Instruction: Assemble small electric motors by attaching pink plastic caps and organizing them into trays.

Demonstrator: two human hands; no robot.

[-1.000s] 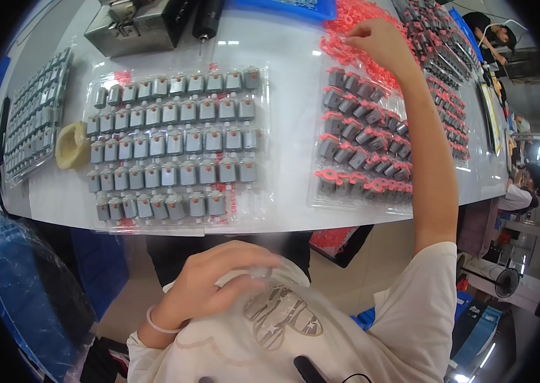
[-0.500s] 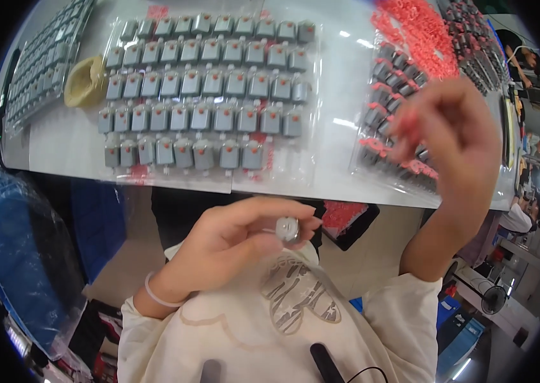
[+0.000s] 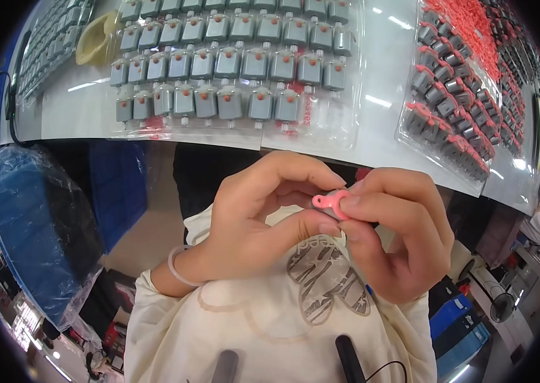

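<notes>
In front of my chest, my left hand (image 3: pixel 244 217) pinches a small grey motor (image 3: pixel 330 193) between thumb and fingers; most of the motor is hidden. My right hand (image 3: pixel 407 233) has thumb and index finger closed on a pink plastic ring with a holed tab (image 3: pixel 325 202). The ring lies against the end of the motor, its tab pointing toward my left hand. Whether it is fully seated cannot be seen.
On the white table, a clear plastic tray holds rows of grey motors (image 3: pixel 228 64). Motors with pink rings (image 3: pixel 452 86) fill another tray at right, near a heap of pink rings (image 3: pixel 474 25). A yellowish pouch (image 3: pixel 96 39) and a plastic-wrapped blue object (image 3: pixel 24 223) are at left.
My right hand has come down from the right-hand tray to my left hand, bringing the pink ring to the motor. The view has shifted, so the table sits higher in it.
</notes>
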